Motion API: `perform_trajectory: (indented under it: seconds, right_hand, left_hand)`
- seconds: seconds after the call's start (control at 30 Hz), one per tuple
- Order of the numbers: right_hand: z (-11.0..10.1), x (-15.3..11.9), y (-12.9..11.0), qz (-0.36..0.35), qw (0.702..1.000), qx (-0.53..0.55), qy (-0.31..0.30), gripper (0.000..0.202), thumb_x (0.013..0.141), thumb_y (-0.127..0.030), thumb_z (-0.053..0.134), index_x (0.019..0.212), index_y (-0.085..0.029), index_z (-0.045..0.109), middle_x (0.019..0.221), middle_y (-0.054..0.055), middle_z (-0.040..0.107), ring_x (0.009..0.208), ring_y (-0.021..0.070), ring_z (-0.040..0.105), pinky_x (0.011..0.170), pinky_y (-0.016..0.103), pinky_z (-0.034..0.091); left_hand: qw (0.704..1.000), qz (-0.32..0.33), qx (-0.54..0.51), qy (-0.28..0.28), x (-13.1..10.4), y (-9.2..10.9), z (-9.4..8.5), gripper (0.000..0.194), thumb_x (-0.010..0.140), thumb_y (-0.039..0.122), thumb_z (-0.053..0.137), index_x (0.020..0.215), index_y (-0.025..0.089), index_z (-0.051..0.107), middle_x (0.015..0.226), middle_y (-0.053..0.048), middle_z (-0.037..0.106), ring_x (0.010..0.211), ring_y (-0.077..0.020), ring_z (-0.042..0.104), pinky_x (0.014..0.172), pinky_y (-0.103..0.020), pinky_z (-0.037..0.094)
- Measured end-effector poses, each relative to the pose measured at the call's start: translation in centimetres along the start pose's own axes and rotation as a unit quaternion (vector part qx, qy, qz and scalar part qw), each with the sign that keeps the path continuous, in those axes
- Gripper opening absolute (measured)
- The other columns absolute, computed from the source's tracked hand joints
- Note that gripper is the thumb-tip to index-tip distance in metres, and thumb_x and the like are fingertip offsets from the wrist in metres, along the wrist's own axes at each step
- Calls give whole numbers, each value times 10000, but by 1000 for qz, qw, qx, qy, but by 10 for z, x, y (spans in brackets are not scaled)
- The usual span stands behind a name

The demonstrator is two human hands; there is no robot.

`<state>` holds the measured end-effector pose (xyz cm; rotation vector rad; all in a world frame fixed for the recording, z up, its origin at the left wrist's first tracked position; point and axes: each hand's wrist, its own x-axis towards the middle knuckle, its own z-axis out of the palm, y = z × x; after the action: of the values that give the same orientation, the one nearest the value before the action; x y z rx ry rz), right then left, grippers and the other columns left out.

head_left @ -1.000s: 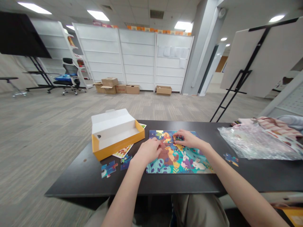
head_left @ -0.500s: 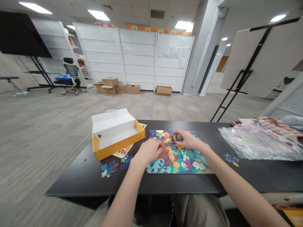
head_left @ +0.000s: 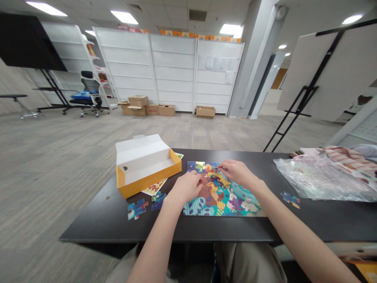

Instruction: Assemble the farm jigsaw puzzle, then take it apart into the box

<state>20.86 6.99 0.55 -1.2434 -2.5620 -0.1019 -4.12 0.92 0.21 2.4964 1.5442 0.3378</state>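
A colourful animal jigsaw puzzle (head_left: 206,200), mostly assembled, lies on the black table in front of me. My left hand (head_left: 188,185) rests on its left side, fingers bent and touching the surface, with nothing visible in them. Near the puzzle's upper edge, my right hand (head_left: 234,171) pinches a puzzle piece (head_left: 216,168), seen almost edge-on and partly hidden by the fingers. Two loose pieces lie left of the puzzle: a blue and red piece (head_left: 137,208) and a dark blue piece (head_left: 158,201). Another loose piece (head_left: 290,199) sits to the right.
An open yellow box (head_left: 150,179) with a white inside stands at the back left, over a printed sheet (head_left: 154,187). Clear plastic packaging (head_left: 318,179) and folded striped fabric (head_left: 347,157) occupy the table's right. Beyond are cardboard boxes (head_left: 205,112) and an easel-like stand (head_left: 300,106).
My right hand has lifted slightly, and the piece in its fingers has turned from face-visible to nearly edge-on. The left hand stays on the puzzle; the view has shifted a little.
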Motion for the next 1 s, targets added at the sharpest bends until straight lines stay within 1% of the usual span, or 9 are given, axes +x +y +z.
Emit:
perform_trajectory:
  seconds: [0.1,0.17,0.3,0.47,0.6,0.73,0.9,1.0]
  right_hand:
    - [-5,-1,2,-3,1000,12,14,234,967,-260,510,1013,-225,737,988,90,742,889,227,673,746,299,473]
    - [-8,-3,3,-10,1000,14,12,211,953,-249,535,993,-231,741,967,85,736,875,223,669,732,292,465]
    - [-12,-5,3,-32,999,12,-17,195,918,-207,567,966,-241,753,914,64,716,817,199,657,706,272,448]
    - [-16,-5,-4,-36,997,11,-64,210,876,-162,590,954,-242,768,886,53,715,728,178,636,640,262,413]
    - [-17,-4,-8,-29,997,2,-69,212,871,-155,583,935,-230,770,858,56,715,691,170,627,613,259,396]
    - [-12,-4,-7,-16,997,-6,-72,211,873,-160,575,914,-224,772,843,64,717,684,176,628,621,267,399]
    - [1,-3,-2,-32,996,28,-80,217,874,-170,581,968,-217,771,882,70,720,724,180,636,659,266,418]
    - [0,-3,1,-35,995,49,-85,201,884,-191,585,964,-216,768,870,60,708,721,169,630,662,260,428]
  left_hand:
    - [1000,-2,-1,-4,0,0,0,223,929,234,493,1025,211,693,1099,-83,666,1060,-237,647,906,-333,511]
    - [1000,-4,0,-4,0,0,0,227,932,236,492,1034,213,694,1100,-82,666,1063,-235,646,908,-329,508]
    - [1000,-3,-7,1,0,0,1,237,939,245,485,1045,218,695,1103,-80,663,1059,-232,646,900,-328,510]
    - [1000,-4,-15,4,0,0,1,233,931,241,492,1042,229,698,1108,-73,660,1060,-234,643,896,-334,510]
    - [1000,-8,-15,5,0,1,0,235,932,242,493,1043,228,700,1106,-76,661,1056,-232,641,893,-331,511]
    - [1000,-11,-14,1,0,1,0,231,926,239,499,1042,225,698,1109,-80,660,1060,-234,640,899,-335,511]
    - [1000,-5,-14,0,0,1,0,222,916,236,514,1041,220,696,1102,-82,663,1070,-243,639,910,-342,508]
    - [1000,-4,-15,3,-1,0,1,221,922,244,513,1047,223,694,1107,-80,660,1067,-238,638,904,-334,509]
